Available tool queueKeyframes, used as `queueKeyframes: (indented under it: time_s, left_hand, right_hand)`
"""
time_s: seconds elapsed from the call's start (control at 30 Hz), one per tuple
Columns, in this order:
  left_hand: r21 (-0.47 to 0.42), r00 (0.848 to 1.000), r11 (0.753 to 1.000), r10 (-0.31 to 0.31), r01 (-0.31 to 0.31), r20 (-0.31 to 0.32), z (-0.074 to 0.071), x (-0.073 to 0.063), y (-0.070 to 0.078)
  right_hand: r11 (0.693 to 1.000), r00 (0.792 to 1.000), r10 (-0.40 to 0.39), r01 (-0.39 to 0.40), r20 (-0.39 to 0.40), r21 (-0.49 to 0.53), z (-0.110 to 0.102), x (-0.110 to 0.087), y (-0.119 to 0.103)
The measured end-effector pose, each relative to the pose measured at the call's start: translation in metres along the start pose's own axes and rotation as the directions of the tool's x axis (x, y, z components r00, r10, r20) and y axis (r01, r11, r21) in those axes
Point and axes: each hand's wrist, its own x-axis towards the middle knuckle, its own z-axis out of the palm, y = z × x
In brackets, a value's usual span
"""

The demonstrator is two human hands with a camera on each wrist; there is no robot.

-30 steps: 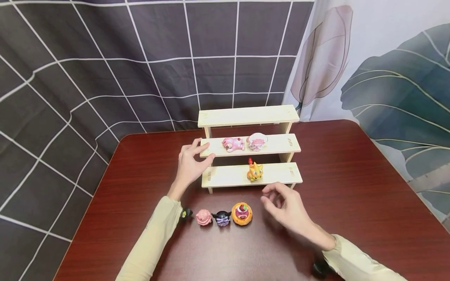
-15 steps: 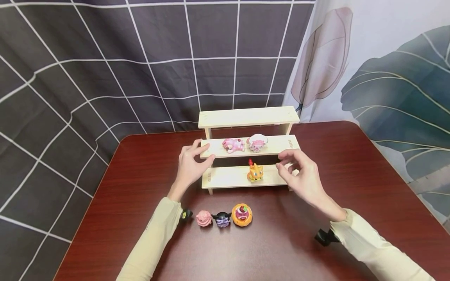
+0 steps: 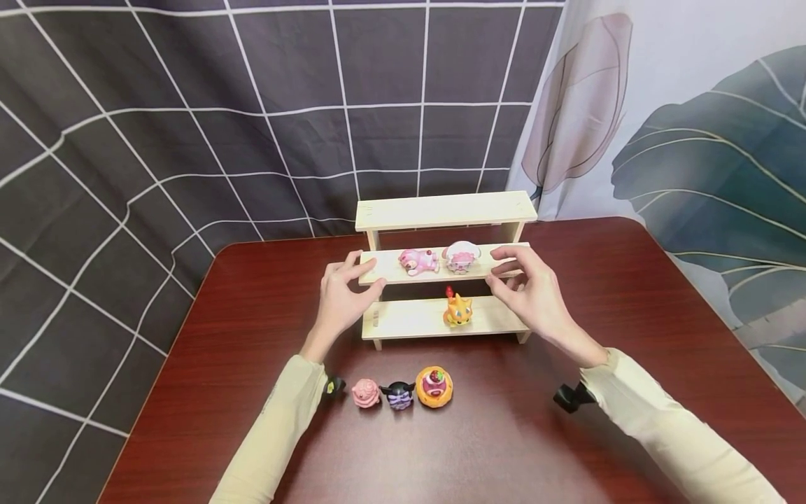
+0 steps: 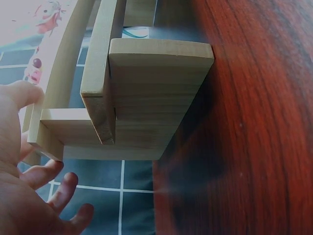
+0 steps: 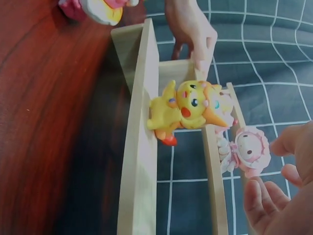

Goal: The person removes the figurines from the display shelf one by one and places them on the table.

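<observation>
A three-step wooden display stand (image 3: 446, 211) stands on the table. My left hand (image 3: 343, 294) grips the left end of its middle shelf, thumb and fingers about the board's edge, as the left wrist view also shows. On that shelf are a pink figurine (image 3: 418, 262) lying down and a white-and-pink figurine (image 3: 462, 257). My right hand (image 3: 529, 290) is just right of the white-and-pink one, fingers loosely bent and parted, holding nothing; in the right wrist view the fingertips (image 5: 252, 196) come close to it, contact unclear. A yellow-orange figurine (image 3: 458, 310) sits on the bottom shelf.
In front of the stand, a pink figurine (image 3: 366, 393), a black-and-purple figurine (image 3: 399, 395) and an orange round figurine with a berry top (image 3: 434, 386) stand in a row on the brown table (image 3: 491, 448). A dark grid curtain (image 3: 264, 140) hangs behind.
My right hand has risen from in front of the bottom shelf to the middle shelf, then shifted slightly left toward the white-and-pink figurine. My left hand has stayed put.
</observation>
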Motion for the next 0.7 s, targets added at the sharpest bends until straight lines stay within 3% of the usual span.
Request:
queueKeyframes:
  time_s: [0.23, 0.47, 0.7]
  left_hand:
    - [0.006, 1.000, 1.000, 0.007, -0.007, -0.004, -0.001, 0.000, 0.000]
    - [0.009, 1.000, 1.000, 0.017, -0.016, -0.009, 0.000, 0.000, -0.001]
    - [0.008, 1.000, 1.000, 0.022, -0.022, -0.009, 0.000, 0.000, -0.002]
  right_hand:
    - [0.998, 0.999, 0.026, -0.027, 0.025, 0.060, 0.008, 0.010, 0.003]
    - [0.990, 0.996, 0.050, -0.059, 0.073, 0.125, 0.004, 0.020, -0.034]
    - [0.993, 0.995, 0.028, -0.039, 0.099, 0.113, 0.007, 0.026, -0.029]
